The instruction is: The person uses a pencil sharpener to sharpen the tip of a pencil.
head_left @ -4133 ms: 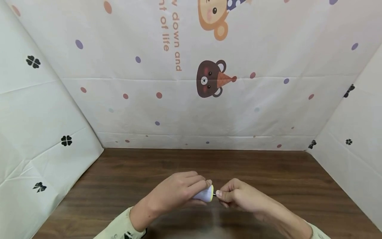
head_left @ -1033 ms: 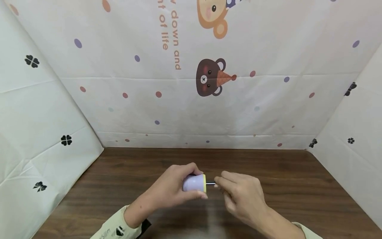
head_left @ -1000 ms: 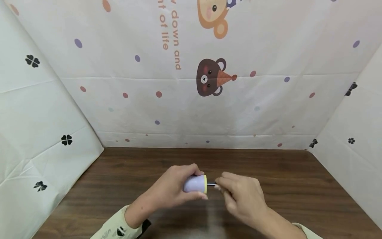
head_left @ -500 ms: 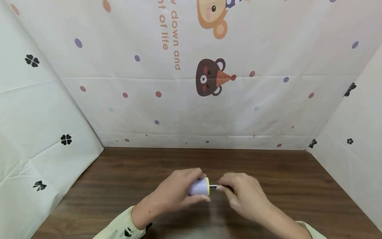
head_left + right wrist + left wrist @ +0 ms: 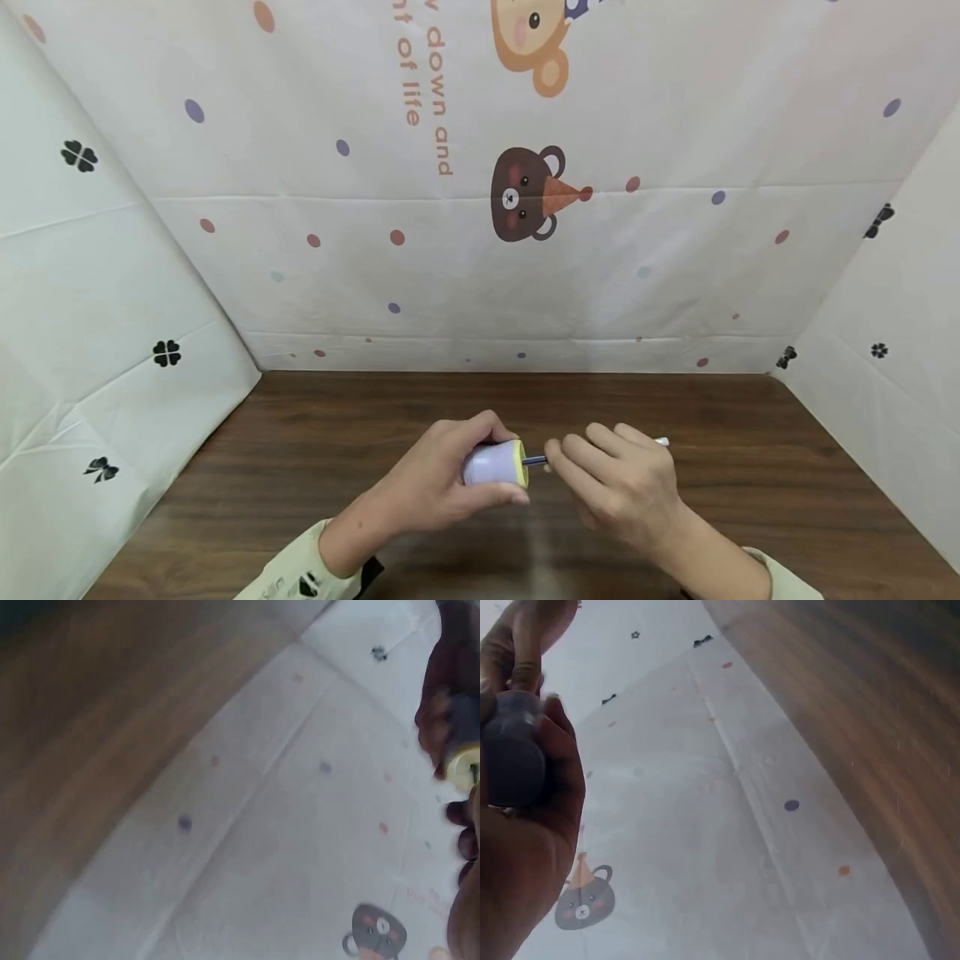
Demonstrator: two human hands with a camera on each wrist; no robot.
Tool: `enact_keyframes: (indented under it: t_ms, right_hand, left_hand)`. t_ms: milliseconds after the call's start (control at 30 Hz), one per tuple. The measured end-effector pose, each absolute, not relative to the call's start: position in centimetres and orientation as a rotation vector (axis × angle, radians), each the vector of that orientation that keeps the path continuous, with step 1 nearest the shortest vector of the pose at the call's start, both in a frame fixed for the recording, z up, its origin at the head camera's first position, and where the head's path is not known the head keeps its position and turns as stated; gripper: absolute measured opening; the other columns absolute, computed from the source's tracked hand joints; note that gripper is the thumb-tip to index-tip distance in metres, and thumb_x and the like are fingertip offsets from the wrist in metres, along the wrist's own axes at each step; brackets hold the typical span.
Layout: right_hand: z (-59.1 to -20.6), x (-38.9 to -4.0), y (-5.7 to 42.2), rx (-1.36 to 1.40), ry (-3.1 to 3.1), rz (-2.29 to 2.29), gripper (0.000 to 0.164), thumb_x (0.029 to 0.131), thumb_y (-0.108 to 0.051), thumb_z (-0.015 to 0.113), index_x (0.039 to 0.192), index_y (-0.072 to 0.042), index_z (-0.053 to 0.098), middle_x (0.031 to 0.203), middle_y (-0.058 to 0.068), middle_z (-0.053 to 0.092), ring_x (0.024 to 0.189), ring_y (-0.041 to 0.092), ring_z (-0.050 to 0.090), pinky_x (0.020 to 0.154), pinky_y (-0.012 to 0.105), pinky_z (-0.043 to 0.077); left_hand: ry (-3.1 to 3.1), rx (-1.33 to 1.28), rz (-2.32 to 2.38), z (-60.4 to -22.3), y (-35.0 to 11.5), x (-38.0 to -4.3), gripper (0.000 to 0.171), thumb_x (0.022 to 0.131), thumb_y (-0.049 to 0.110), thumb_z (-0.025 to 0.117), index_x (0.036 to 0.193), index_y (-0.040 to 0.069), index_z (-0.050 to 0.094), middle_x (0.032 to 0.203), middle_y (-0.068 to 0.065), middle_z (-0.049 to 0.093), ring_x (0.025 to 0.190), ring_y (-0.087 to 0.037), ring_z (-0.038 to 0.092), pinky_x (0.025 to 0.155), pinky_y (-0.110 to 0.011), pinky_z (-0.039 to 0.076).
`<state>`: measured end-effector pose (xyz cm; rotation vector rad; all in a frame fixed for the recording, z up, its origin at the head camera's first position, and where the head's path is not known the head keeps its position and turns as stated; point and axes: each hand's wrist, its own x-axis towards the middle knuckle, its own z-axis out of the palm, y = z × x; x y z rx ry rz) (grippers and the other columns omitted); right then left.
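My left hand (image 5: 427,479) grips a lavender pencil sharpener (image 5: 489,464) with a yellow rim, thumb on its near side and fingers over its far side. A thin dark pencil (image 5: 534,460) runs into the yellow end, its tip hidden inside. My right hand (image 5: 624,485) curls its fingers around the pencil just right of the rim, and the pencil's whitish back end sticks out beyond the knuckles. The left wrist view has the sharpener (image 5: 514,757) dim and blurred in the palm. At the right edge of the right wrist view, the yellow end (image 5: 463,766) shows a hole.
Both hands are over a dark wooden table (image 5: 360,408). A pale back sheet (image 5: 337,275) printed with dots and animals rises behind it. White side sheets (image 5: 97,333) with black clover and bow prints enclose the left and right.
Over these seconds my right hand has turned over and taken different holds along the pencil; its back end now shows past the knuckles. My left hand keeps hold of the sharpener, shifting slightly.
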<state>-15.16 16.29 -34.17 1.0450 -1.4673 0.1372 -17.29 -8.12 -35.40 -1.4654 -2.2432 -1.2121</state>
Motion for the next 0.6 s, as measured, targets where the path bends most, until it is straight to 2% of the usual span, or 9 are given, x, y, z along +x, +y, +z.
enact_keyframes:
  t_ms: [100,167,233,300,400,467,533,600]
  right_hand:
    - [-35.2,-13.9,16.3,0.967,-1.91,0.328,0.02,0.096,-0.013,0.067,0.078,-0.019,0.072,0.07,-0.014,0.056,0.053,0.002,0.042,0.046,0.017,0.027]
    - [-35.4,-13.1,16.6,0.896,-2.286,0.551,0.022,0.095,-0.018,0.072,0.076,-0.028,0.069,0.068,-0.019,0.052,0.053,-0.003,0.041,0.046,0.018,0.031]
    - [-35.1,-12.9,17.2,0.882,-2.598,0.861,0.025,0.097,-0.021,0.074,0.074,-0.028,0.066,0.065,-0.02,0.047,0.054,-0.005,0.037,0.047,0.019,0.031]
    - [-34.7,-13.5,18.0,0.927,-2.818,1.354,0.027,0.102,-0.02,0.069,0.075,-0.014,0.067,0.061,-0.016,0.045,0.051,-0.002,0.033,0.044,0.023,0.028]
    - [-34.8,-15.1,19.3,1.029,-2.876,2.153,0.039,0.107,-0.016,0.059,0.081,0.014,0.057,0.057,-0.009,0.038,0.047,0.002,0.026,0.04,0.024,0.019]
    - [-35.0,-15.7,19.6,1.026,-2.843,2.429,0.044,0.108,-0.015,0.057,0.087,0.023,0.053,0.057,-0.008,0.038,0.045,0.003,0.023,0.039,0.023,0.017]
    - [-35.1,-15.6,19.5,1.089,-2.849,2.22,0.039,0.108,-0.016,0.059,0.085,0.015,0.059,0.06,-0.009,0.041,0.049,0.002,0.028,0.041,0.023,0.023]
    - [-34.9,-15.0,19.0,1.091,-2.82,1.734,0.028,0.106,-0.017,0.064,0.083,-0.003,0.069,0.063,-0.012,0.046,0.052,0.001,0.033,0.045,0.023,0.03]
  left_hand:
    - [-2.232,-1.429,-0.914,-35.5,-8.2,-17.3,0.044,0.088,0.039,0.089,0.112,0.015,0.061,0.1,0.006,0.071,0.077,0.0,0.06,0.067,-0.013,0.051]
    - [-2.207,-1.442,-0.72,-35.6,-8.1,-17.3,0.05,0.087,0.041,0.089,0.116,0.012,0.062,0.101,0.005,0.07,0.081,-0.002,0.061,0.072,-0.015,0.052]
    - [-2.16,-1.469,-0.545,-35.8,-7.9,-17.3,0.055,0.086,0.043,0.09,0.12,0.01,0.063,0.104,0.004,0.069,0.085,-0.005,0.062,0.077,-0.017,0.054]
    - [-2.079,-1.516,-0.401,-35.8,-7.7,-17.2,0.056,0.085,0.042,0.09,0.121,0.009,0.064,0.104,0.004,0.068,0.088,-0.007,0.063,0.08,-0.019,0.054]
    - [-1.917,-1.54,-0.21,-35.8,-7.3,-17.0,0.052,0.083,0.037,0.093,0.12,0.01,0.067,0.104,0.007,0.067,0.09,-0.009,0.062,0.083,-0.017,0.053]
    - [-1.872,-1.54,-0.164,-35.7,-7.2,-16.9,0.049,0.082,0.031,0.095,0.119,0.012,0.069,0.106,0.008,0.068,0.092,-0.009,0.062,0.085,-0.017,0.053]
    - [-1.896,-1.521,-0.182,-35.7,-7.2,-16.9,0.05,0.081,0.03,0.095,0.12,0.011,0.069,0.108,0.007,0.069,0.094,-0.01,0.063,0.086,-0.018,0.054]
    - [-1.981,-1.487,-0.276,-35.8,-7.3,-17.0,0.05,0.084,0.032,0.094,0.12,0.011,0.067,0.108,0.006,0.068,0.094,-0.01,0.063,0.085,-0.02,0.055]
